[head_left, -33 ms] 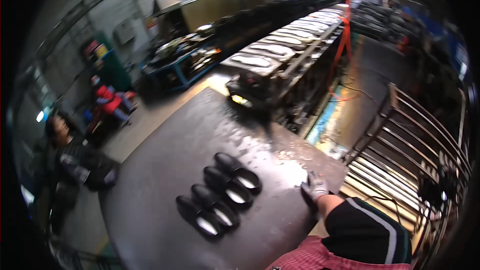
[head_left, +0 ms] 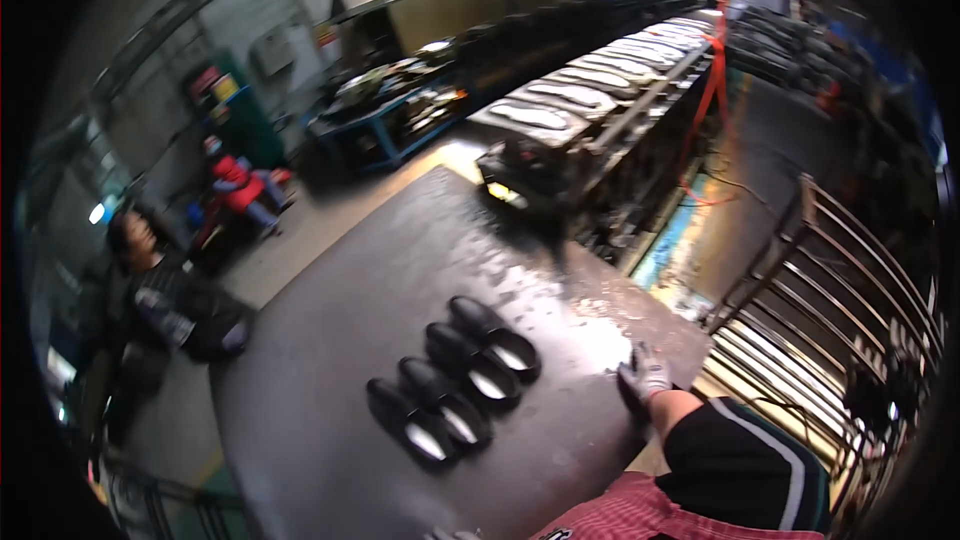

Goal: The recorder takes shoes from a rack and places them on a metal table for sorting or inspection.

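Several black slip-on shoes [head_left: 456, 380] with pale insoles stand side by side in a slanting row on the dark worktable [head_left: 330, 340]. My right hand [head_left: 646, 374], in a light glove with dark fingertips, lies on the tabletop near its right edge. Its fingers are stretched out and nothing shows in them. The shoes are to its left, apart from it. At the lower edge of the picture a small pale patch, seemingly my left hand [head_left: 452, 534] in its glove, just comes into view; its fingers are too cut off to read.
Beyond the table runs a long conveyor [head_left: 600, 80] carrying pale sole-shaped pieces. A metal rack [head_left: 810, 290] stands at the right, and a red cord [head_left: 716, 70] hangs by the conveyor. A person [head_left: 180, 300] is at the left; another in red [head_left: 240, 185] sits farther back. A blue-framed bench [head_left: 390, 130] holds piled items.
The whole scene has shifted slightly to the right as my head turned. A pale patch has appeared at the lower edge. Shoes and right hand keep their places on the table.
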Motion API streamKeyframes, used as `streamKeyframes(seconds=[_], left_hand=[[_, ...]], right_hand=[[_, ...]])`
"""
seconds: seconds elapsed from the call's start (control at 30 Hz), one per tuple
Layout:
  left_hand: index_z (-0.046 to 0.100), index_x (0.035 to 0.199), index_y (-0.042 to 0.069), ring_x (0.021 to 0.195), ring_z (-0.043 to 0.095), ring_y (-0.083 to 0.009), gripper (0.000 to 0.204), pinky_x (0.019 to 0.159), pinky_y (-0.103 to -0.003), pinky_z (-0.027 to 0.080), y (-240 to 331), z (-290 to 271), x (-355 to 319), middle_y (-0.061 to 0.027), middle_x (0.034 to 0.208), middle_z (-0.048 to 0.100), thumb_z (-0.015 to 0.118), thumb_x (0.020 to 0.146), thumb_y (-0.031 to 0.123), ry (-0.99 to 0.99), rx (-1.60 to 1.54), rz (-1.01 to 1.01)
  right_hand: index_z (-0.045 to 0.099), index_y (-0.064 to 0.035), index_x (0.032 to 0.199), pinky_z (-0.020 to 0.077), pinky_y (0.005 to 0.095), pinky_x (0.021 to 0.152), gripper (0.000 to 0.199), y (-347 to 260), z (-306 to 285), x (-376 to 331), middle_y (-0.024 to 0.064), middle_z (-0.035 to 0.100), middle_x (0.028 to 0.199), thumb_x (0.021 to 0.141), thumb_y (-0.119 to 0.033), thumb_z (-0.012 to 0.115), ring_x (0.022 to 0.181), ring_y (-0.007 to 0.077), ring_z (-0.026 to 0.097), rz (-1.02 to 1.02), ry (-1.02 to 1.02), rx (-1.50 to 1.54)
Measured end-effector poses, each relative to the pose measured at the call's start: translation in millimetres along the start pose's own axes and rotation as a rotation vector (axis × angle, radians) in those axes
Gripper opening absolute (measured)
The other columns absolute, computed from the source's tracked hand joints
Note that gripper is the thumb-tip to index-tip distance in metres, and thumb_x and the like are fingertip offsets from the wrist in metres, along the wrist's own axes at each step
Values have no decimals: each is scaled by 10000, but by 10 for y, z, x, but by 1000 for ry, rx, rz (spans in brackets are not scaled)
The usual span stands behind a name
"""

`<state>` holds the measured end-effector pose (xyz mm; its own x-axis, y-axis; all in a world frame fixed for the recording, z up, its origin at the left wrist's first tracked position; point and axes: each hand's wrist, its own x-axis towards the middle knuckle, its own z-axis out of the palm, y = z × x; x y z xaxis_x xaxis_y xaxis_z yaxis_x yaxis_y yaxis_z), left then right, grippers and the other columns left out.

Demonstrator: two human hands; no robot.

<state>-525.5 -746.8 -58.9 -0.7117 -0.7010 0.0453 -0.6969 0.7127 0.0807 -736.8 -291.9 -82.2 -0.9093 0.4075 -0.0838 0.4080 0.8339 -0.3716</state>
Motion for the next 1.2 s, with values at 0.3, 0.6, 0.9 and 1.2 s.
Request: streamKeyframes(seconds=[0.3,0.6,0.9,1.2], left_hand=[[476,1374,91,1373,315,-387,522,1099,-535,303,-40,-10,-36,-198,1475,376,477,905,318,-82,-14,-49],[491,1349,92,1364,322,-392,498,1080,-531,320,-25,21,-7,-197,1460,388,480,905,318,-55,-15,-19],[504,1335,88,1364,318,-404,487,1099,-532,289,-72,24,-46,-206,1456,394,479,905,313,-30,-60,-24],[521,1312,77,1341,354,-409,473,1074,-541,325,-16,17,44,-212,1440,418,475,907,316,-1,-35,15]], right_hand=[[514,-86,1334,288,514,1107,661,-63,2,-34,136,425,1458,819,-480,640,1357,372,348,-14,93,-31],[519,-78,1328,295,500,1102,652,-20,45,-4,139,443,1436,813,-454,653,1338,370,360,-25,132,-53],[509,-87,1347,277,507,1118,655,-17,19,-72,135,430,1454,818,-444,655,1352,382,341,-3,84,-29],[522,-79,1326,261,502,1129,657,-64,31,46,150,444,1446,812,-470,644,1354,372,356,-23,114,-36]])
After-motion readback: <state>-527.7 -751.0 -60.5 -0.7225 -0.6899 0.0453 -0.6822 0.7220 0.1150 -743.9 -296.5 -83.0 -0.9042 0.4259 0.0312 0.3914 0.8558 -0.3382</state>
